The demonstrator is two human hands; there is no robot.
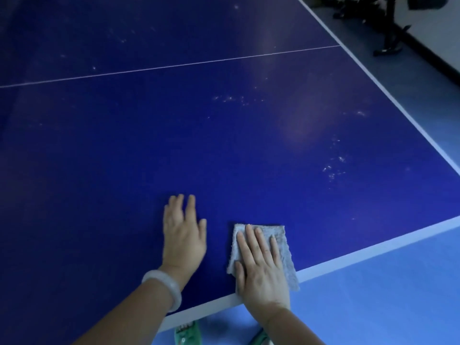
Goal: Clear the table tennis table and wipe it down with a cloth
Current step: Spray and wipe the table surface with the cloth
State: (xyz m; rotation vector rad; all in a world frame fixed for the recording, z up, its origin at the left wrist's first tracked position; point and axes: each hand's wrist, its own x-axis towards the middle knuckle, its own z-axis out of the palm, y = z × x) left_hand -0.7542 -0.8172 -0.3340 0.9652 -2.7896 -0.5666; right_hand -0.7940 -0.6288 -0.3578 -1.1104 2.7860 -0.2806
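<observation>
Right hand (261, 272) presses grey cloth (271, 247) flat, fingers straight, at near edge of blue tabletop (174, 135). Left hand (183, 235) rests beside it, fingers extended.

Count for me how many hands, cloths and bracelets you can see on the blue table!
Hands: 2, left hand and right hand, both flat on the table
Cloths: 1, grey cloth under the right hand
Bracelets: 1, pale bracelet on the left wrist
Total: 4
</observation>
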